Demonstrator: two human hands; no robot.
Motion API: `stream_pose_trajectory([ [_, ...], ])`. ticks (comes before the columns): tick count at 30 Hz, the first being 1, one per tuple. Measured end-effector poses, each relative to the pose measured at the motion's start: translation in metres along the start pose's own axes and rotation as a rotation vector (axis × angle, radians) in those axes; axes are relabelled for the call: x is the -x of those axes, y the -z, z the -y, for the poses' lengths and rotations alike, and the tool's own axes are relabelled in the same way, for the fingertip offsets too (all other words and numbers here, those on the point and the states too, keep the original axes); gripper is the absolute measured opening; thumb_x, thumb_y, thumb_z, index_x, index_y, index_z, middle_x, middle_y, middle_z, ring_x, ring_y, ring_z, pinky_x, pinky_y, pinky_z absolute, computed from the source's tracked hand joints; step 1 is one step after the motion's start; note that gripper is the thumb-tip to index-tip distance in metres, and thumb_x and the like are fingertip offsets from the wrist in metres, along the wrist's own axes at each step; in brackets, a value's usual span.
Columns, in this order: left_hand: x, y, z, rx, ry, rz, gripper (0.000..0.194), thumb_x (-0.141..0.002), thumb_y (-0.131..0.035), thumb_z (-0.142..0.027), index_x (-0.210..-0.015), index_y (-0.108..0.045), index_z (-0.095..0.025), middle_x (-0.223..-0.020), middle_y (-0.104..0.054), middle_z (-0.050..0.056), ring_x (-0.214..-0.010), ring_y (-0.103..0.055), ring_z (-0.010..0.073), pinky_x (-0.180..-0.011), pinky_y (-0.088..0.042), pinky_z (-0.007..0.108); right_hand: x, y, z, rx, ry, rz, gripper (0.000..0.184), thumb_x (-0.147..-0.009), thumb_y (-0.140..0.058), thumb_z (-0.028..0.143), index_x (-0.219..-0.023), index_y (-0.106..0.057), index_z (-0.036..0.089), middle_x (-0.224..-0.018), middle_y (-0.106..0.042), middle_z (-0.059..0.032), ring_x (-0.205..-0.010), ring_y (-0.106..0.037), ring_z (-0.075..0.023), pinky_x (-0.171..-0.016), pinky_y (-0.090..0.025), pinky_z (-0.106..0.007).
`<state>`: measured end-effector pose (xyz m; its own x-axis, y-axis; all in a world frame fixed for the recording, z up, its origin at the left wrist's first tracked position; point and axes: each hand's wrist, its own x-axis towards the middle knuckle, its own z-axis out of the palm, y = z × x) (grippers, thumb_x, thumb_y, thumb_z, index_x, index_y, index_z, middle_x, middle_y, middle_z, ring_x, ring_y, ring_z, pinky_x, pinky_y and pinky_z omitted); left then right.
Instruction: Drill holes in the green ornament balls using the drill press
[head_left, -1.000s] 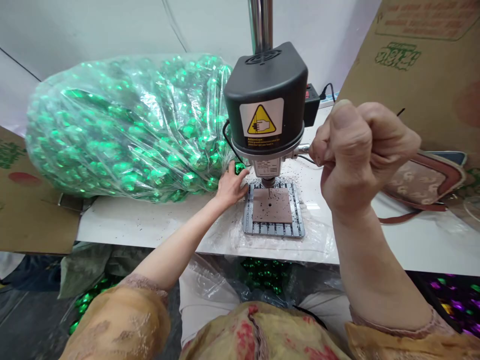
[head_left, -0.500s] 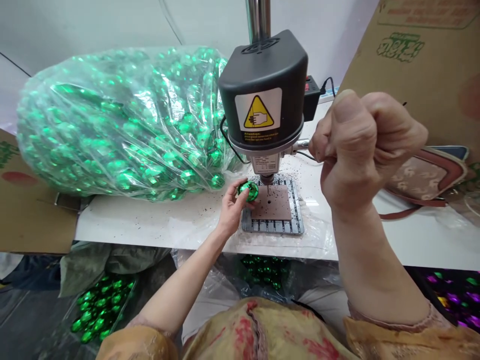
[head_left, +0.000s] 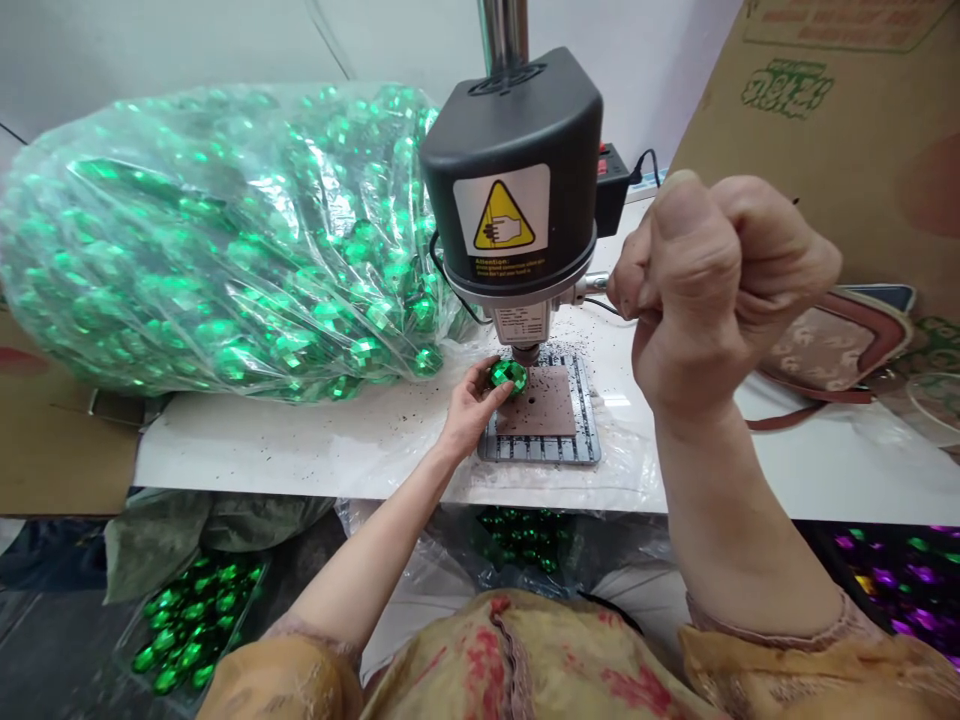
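My left hand pinches a shiny green faceted ball between thumb and fingers. It holds the ball over the left part of a brown board, just left of and below the chuck of a small bench drill press. A small dark hole shows in the board, which lies on the slotted metal base. Raised at the right side of the machine, my right hand is closed in a fist round the end of the feed handle; its grip is mostly hidden by the fingers.
A big clear bag of green balls lies left of the drill press. Dark shavings dot the white table. Cardboard boxes stand at both sides, a handbag at right. Below is a tub of green balls.
My left hand has moved the ball slightly right, closer to the chuck, and turned it so its facets face up. My right hand stays at the handle. The whole view has shifted slightly.
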<state>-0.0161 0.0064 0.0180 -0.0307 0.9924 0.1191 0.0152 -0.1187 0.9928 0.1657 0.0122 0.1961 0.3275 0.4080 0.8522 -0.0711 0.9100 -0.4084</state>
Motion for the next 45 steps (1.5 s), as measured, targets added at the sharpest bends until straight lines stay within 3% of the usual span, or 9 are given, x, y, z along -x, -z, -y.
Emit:
stream_pose_trajectory([
  [9, 0.002, -0.005, 0.005, -0.021, -0.069, 0.099, 0.069, -0.07, -0.087, -0.046, -0.127, -0.06, -0.018, -0.129, -0.067, 0.014, -0.12, -0.066, 0.0278, -0.106, -0.053, 0.044, 0.0, -0.003, 0.0, -0.005, 0.009, -0.029, 0.055, -0.089, -0.064, 0.04, -0.059, -0.023, 0.018, -0.051, -0.021, 0.0039, -0.043, -0.034, -0.0066, -0.049, -0.019, -0.032],
  [21, 0.009, -0.009, 0.011, -0.074, -0.111, 0.178, 0.062, -0.077, -0.084, -0.042, -0.129, -0.057, -0.021, -0.127, -0.068, 0.01, -0.119, -0.065, 0.0257, -0.108, -0.051, 0.044, 0.001, -0.001, -0.002, -0.03, 0.054, -0.016, 0.044, -0.091, -0.061, 0.024, -0.059, -0.031, 0.02, -0.05, -0.026, 0.0048, -0.044, -0.035, -0.0081, -0.05, -0.023, -0.031],
  [28, 0.011, -0.019, 0.007, -0.077, -0.138, 0.059, 0.061, -0.072, -0.087, -0.044, -0.122, -0.058, -0.021, -0.12, -0.069, 0.009, -0.113, -0.067, 0.0248, -0.102, -0.054, 0.043, 0.0, -0.002, -0.002, -0.037, 0.058, -0.031, 0.047, -0.09, -0.062, 0.023, -0.057, -0.029, 0.02, -0.05, -0.027, 0.0054, -0.043, -0.035, -0.007, -0.049, -0.019, -0.03],
  [34, 0.015, -0.025, 0.002, -0.101, -0.155, 0.099, 0.059, -0.073, -0.085, -0.047, -0.118, -0.058, -0.02, -0.111, -0.07, 0.008, -0.102, -0.068, 0.0225, -0.094, -0.056, 0.04, 0.0, -0.006, 0.006, 0.03, -0.08, -0.069, 0.048, -0.09, -0.059, 0.02, -0.054, -0.028, 0.019, -0.055, -0.022, 0.0053, -0.046, -0.034, -0.0018, -0.051, -0.022, -0.024],
  [40, 0.015, -0.024, 0.006, -0.1, -0.168, 0.11, 0.059, -0.074, -0.085, -0.047, -0.119, -0.056, -0.021, -0.113, -0.068, 0.008, -0.106, -0.066, 0.0231, -0.096, -0.054, 0.042, 0.002, -0.007, 0.001, -0.019, 0.057, -0.117, 0.046, -0.086, -0.062, 0.016, -0.056, -0.028, 0.02, -0.048, -0.025, 0.0064, -0.04, -0.031, -0.0043, -0.047, -0.015, -0.029],
  [45, 0.014, -0.023, 0.007, -0.11, -0.166, 0.13, 0.058, -0.076, -0.084, -0.045, -0.121, -0.056, -0.021, -0.117, -0.067, 0.009, -0.111, -0.065, 0.024, -0.1, -0.052, 0.042, 0.015, 0.004, 0.005, 0.127, -0.015, 0.012, 0.051, -0.091, -0.057, 0.025, -0.055, -0.021, 0.019, -0.048, -0.025, 0.0044, -0.041, -0.032, -0.0059, -0.047, -0.019, -0.031],
])
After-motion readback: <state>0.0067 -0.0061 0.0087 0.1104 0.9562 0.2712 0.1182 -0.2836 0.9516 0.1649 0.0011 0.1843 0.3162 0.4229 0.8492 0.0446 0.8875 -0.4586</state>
